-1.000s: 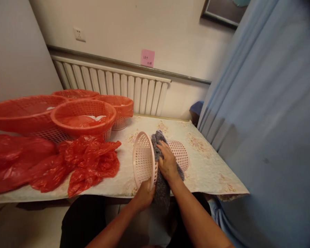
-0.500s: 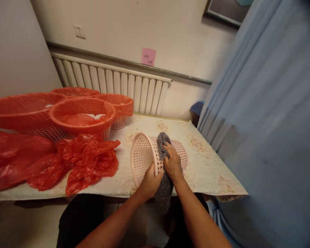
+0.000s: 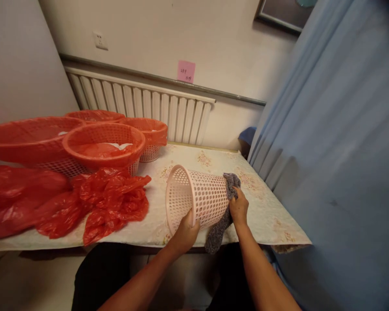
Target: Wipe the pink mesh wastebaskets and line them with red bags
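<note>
A pale pink perforated plastic wastebasket [image 3: 210, 196] lies on its side on the table, its mouth facing left. My left hand [image 3: 185, 233] grips its rim at the near side, thumb outside. At the basket's base end, my right hand [image 3: 239, 208] is closed on a dark grey cloth [image 3: 232, 185] and presses it against the basket. The cloth's loose end hangs below the basket near the table's front edge. The fingertips of my right hand are partly hidden in the cloth.
Several wastebaskets [image 3: 103, 162] lined with red bags stand at the left. Crumpled red plastic bags [image 3: 113, 198] lie before them on the flowered tablecloth [image 3: 266, 211]. A radiator [image 3: 142, 101] runs along the wall, and a blue curtain [image 3: 337, 164] hangs at the right.
My right hand has slid the grey cloth rightward along the basket, from its middle to its base end. My left hand stays on the rim, and the basket has barely shifted.
</note>
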The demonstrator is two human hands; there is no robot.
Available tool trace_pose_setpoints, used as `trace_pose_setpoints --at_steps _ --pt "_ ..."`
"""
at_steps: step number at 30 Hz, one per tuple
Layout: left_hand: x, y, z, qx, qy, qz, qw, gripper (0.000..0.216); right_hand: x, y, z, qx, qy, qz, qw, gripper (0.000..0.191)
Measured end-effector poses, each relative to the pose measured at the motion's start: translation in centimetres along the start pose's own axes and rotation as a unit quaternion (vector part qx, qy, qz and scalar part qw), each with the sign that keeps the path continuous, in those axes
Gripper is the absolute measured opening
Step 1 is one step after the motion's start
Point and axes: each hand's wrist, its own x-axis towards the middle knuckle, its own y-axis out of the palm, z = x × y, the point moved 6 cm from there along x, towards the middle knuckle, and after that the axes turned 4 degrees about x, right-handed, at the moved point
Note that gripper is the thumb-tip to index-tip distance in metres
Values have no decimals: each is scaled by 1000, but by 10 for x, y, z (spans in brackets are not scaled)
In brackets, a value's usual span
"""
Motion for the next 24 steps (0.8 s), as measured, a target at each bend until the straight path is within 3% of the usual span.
trace_pose_setpoints --at_steps 5,9,12,16,20,24 --pt "0 -1 7 -3 14 24 1000 44 -45 4 58 40 -56 -7 998 51" --pt "0 -1 9 -14 45 33 998 45 -73 9 128 131 -157 79 976 63" --pt "-3 -3 15 2 62 37 997 45 -70 9 160 173 -196 123 957 68" --pt "-14 -3 32 31 64 61 996 42 -41 17 167 170 -199 147 954 67" --pt "-25 -1 46 61 58 87 993 40 -13 29 145 136 -149 132 971 62" --pt "-21 2 41 35 23 84 996 39 -8 34 130 128 -137 126 974 61"
